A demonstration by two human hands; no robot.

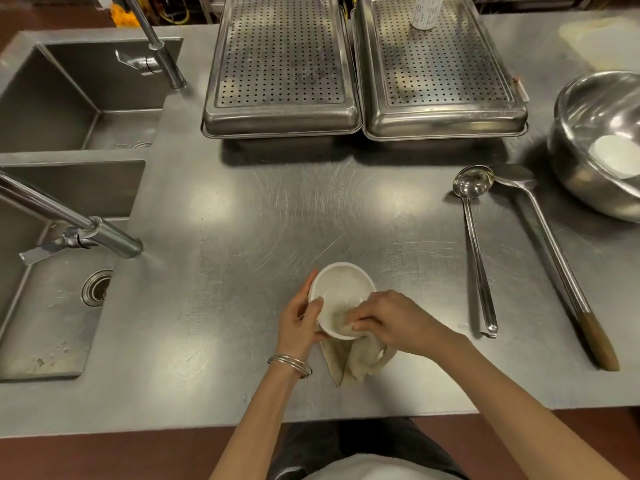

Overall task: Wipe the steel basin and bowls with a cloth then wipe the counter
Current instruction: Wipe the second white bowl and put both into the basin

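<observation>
A small white bowl [337,287] is held tilted above the near middle of the steel counter [263,216]. My left hand [299,322] grips its left rim, thumb inside. My right hand [394,318] presses a beige cloth [353,358] into the bowl's near side; the rest of the cloth hangs down below the bowl. A large steel basin [588,143] sits at the right edge with another white bowl [616,155] inside it.
Two perforated steel trays [280,71] [440,71] stand at the back, the right one with a white cup [426,12] on it. A ladle [476,237] and a long wood-handled spoon [554,251] lie at the right. Two sinks [52,271] with taps [86,230] fill the left.
</observation>
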